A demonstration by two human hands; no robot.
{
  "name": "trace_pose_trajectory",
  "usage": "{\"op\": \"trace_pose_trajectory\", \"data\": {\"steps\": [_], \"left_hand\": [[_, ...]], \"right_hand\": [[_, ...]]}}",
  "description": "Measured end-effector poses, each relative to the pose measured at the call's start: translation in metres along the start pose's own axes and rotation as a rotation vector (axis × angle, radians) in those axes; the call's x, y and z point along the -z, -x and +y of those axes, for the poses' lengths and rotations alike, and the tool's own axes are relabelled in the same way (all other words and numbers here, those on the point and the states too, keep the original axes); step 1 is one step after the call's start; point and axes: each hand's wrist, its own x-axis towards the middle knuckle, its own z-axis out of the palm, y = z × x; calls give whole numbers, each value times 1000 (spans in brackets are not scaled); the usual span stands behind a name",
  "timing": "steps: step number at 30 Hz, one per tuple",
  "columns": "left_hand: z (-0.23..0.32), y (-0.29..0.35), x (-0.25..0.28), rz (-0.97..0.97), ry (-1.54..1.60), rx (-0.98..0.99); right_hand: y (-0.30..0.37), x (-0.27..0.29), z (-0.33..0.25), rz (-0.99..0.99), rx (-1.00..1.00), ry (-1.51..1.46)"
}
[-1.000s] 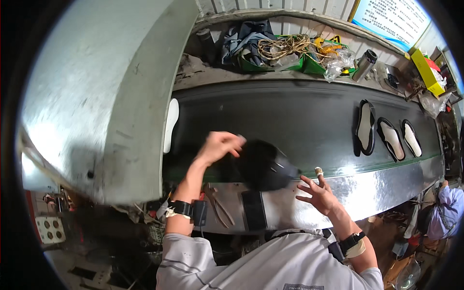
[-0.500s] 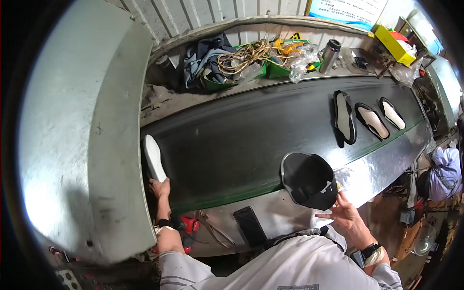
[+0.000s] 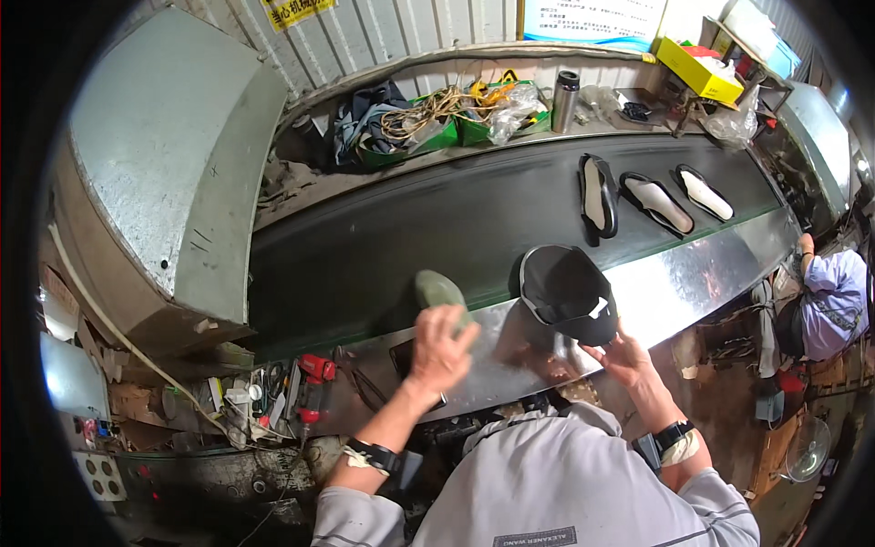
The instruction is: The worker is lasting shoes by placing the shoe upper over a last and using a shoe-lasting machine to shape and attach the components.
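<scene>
My left hand (image 3: 440,348) is closed round a rounded grey-green shoe last (image 3: 437,290), held over the near edge of the dark belt; the fingers cover its lower part and are slightly blurred. At the right, my right hand (image 3: 627,360) grips the lower edge of a black shoe upper (image 3: 551,287). Its wide opening faces up, and a small white patch shows near the hand. Three black shoe pieces with pale soles turned upward, the nearest one a long shoe (image 3: 597,196), lie apart on the belt's right part.
A dark conveyor belt (image 3: 365,264) runs under a grey metal hood (image 3: 182,137). On the shiny front ledge (image 3: 497,365) lie a phone, partly hidden, and a red power tool (image 3: 316,369). Behind stand green bins (image 3: 410,155) and a flask (image 3: 565,100). Another person (image 3: 834,292) is at the right.
My left hand has brought the last from the belt's left end toward the middle, turning its white face out of sight. My right hand keeps the upper. The view has shifted.
</scene>
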Motion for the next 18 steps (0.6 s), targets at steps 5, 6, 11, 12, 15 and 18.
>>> {"op": "trace_pose_trajectory", "data": {"steps": [5,6,11,12,15,18], "left_hand": [[119,17,-57,22,86,-275],[133,18,-65,-6,73,-296],[122,3,-65,-198,857,245],[112,-4,-60,-167,1182,575],[47,-41,-50,34,2309,1298],[0,-27,-74,-210,1942,1462]], "right_hand": [[-8,19,-7,-18,36,35],[-9,23,-10,-27,30,11],[35,-40,-24,36,199,412],[41,-21,-20,135,256,566],[87,-51,-14,-236,424,1431],[86,-31,25,-696,909,1882]]}}
